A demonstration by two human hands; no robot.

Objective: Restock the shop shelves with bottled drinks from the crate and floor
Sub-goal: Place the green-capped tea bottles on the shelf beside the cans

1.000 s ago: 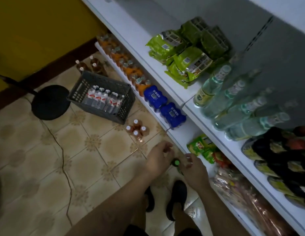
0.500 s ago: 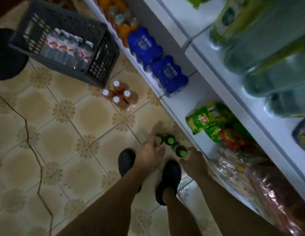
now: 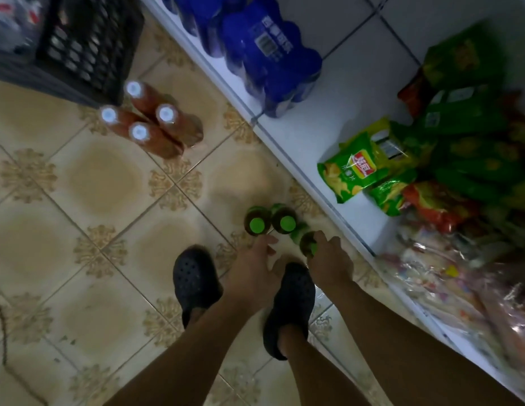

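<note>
Down they've come: both hands now low over the green-capped bottles (image 3: 257, 225) on the floor (image 3: 103, 183).
Two stand upright beside the shelf (image 3: 337, 136) base, long axis vertical, bright caps facing up, bodies dark. Right hand (image 3: 330, 260) curls its fingers round a third bottle (image 3: 307, 244); left hand (image 3: 252, 271) hangs loose, holding nothing, fingertips just beside the nearest one.
</note>
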